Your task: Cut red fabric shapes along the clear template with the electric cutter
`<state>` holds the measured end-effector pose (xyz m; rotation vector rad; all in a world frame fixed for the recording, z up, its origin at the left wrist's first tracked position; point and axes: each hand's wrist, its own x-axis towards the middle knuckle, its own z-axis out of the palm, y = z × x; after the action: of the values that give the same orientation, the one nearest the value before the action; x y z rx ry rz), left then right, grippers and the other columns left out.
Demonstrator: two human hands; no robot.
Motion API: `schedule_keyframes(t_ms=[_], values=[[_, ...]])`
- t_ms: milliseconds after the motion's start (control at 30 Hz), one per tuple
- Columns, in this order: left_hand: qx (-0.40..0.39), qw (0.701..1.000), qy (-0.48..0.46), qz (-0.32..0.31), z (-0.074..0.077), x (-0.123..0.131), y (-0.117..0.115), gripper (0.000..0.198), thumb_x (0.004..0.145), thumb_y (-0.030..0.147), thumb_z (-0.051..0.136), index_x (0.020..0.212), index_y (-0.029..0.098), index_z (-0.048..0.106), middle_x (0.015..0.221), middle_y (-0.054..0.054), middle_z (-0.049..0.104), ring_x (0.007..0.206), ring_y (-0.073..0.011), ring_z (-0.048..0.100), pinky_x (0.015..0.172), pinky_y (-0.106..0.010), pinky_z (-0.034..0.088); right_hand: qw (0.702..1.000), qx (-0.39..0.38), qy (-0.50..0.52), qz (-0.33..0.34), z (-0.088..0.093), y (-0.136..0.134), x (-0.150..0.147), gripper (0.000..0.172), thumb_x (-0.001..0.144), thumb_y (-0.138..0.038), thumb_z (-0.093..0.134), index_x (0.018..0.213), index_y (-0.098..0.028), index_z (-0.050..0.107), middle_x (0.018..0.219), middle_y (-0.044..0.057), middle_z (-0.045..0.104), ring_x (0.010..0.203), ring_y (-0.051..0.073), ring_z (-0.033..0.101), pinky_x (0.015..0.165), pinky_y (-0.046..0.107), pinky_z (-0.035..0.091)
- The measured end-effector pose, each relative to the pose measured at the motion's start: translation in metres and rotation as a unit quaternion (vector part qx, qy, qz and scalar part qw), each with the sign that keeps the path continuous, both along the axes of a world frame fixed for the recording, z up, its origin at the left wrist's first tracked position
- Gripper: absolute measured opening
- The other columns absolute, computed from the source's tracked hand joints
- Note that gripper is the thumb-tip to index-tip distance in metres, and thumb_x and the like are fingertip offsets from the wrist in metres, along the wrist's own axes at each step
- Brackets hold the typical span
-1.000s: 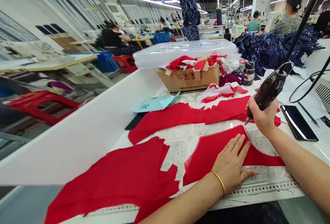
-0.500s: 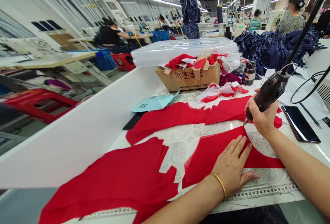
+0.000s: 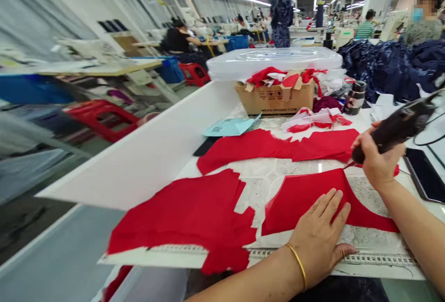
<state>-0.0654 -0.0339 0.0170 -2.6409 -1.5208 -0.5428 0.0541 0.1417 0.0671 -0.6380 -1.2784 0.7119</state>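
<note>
My left hand point(image 3: 321, 235) lies flat with fingers stretched on a red cut fabric piece point(image 3: 302, 193), its thumb out toward the front. A gold bangle circles that wrist. My right hand point(image 3: 380, 160) is wrapped round a black, pistol-sized corded electric tool point(image 3: 399, 128) with a thin pointed tip. The tool leans, and its tip is at the fabric's upper corner; whether it touches, I cannot tell. Left of this piece lies a larger stack of red fabric point(image 3: 181, 214), partly over the table's front edge. Behind is a long red fabric strip point(image 3: 250, 149).
A measuring tape point(image 3: 375, 258) runs along the front edge. A phone point(image 3: 426, 174) lies right. Further back are a light-blue paper point(image 3: 229, 127), a cardboard box point(image 3: 278, 100) of red scraps, a dark flask point(image 3: 355, 98) and navy fabric point(image 3: 389, 66). A white side board point(image 3: 167, 154) stands left.
The view has swung left, so the scene sits further right. The tool in my right hand is tilted lower, with its tip still by the fabric corner. My left hand stays on the piece.
</note>
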Motion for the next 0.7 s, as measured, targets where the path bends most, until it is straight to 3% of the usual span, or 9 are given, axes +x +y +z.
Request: schedule_keyframes(t_ms=[133,300,467,700], values=[[0.039,0.997,-0.032,0.066,0.008,-0.020,-0.034,0.037,0.108,0.027,0.043,0.136,0.009,0.059,0.142,-0.015,0.063,0.137,-0.0278,0.055,0.117,-0.040,0.046,0.999,0.005,0.036,0.026,0.008,-0.014,0.005,0.032,0.074,-0.040,0.082,0.094,-0.024,0.062,0.059,-0.007,0.064,0.042,0.015,0.059,0.047,0.030,0.053],[0.074,0.980,-0.043,0.179,0.014,-0.073,-0.065,0.033,0.101,0.008,0.041,0.124,0.012,0.064,0.115,-0.012,0.071,0.111,-0.0254,0.064,0.099,-0.040,0.057,0.998,-0.002,0.034,0.057,0.014,-0.030,0.000,0.032,0.069,-0.046,0.083,0.088,-0.029,0.064,0.056,-0.006,0.062,0.041,0.019,0.058,0.044,0.038,0.052],[0.056,0.962,-0.033,0.267,0.015,-0.107,-0.077,0.021,0.098,0.014,0.051,0.109,0.018,0.068,0.099,-0.009,0.066,0.093,-0.0252,0.061,0.080,-0.040,0.056,0.994,-0.040,0.037,0.099,0.023,-0.052,-0.012,0.033,0.063,-0.041,0.087,0.084,-0.028,0.065,0.057,-0.005,0.062,0.044,0.018,0.056,0.045,0.037,0.052],[-0.030,0.948,-0.090,0.303,0.010,-0.108,-0.055,0.026,0.095,0.040,0.069,0.108,0.018,0.067,0.108,-0.009,0.062,0.102,-0.0274,0.057,0.087,-0.043,0.052,0.980,-0.067,0.054,0.179,0.026,-0.090,-0.029,0.033,0.067,-0.038,0.090,0.088,-0.028,0.067,0.062,-0.003,0.063,0.047,0.018,0.057,0.043,0.035,0.052]])
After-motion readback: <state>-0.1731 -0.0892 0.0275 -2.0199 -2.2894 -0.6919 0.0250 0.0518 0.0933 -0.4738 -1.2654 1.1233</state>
